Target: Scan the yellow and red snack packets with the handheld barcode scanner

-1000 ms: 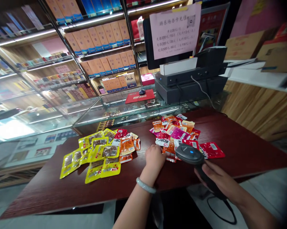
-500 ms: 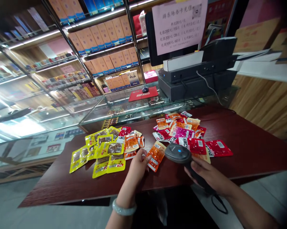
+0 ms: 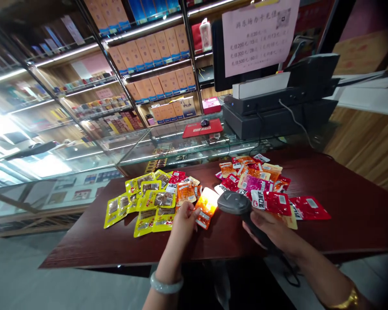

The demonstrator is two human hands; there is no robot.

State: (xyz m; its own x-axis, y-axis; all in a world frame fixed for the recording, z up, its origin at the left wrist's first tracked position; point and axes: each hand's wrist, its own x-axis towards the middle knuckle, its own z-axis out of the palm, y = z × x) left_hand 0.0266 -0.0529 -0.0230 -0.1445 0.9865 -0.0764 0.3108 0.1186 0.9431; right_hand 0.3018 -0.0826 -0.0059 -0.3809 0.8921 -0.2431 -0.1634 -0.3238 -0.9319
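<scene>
Orange pkt [image 3: 208, 208] angled, upper pt lit brt ylw-wht. Dk grey scanner [image 3: 241, 206] just R of it, head twd pkt.

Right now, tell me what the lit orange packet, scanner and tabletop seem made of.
Orange packet: probably glossy plastic film, from its thin, flat, printed pouch. Scanner: likely hard, satin grey plastic, from its smooth moulded head. Tabletop: reddish-brown, low-sheen wood or wood-look laminate; the grain streaks fit both.
</scene>
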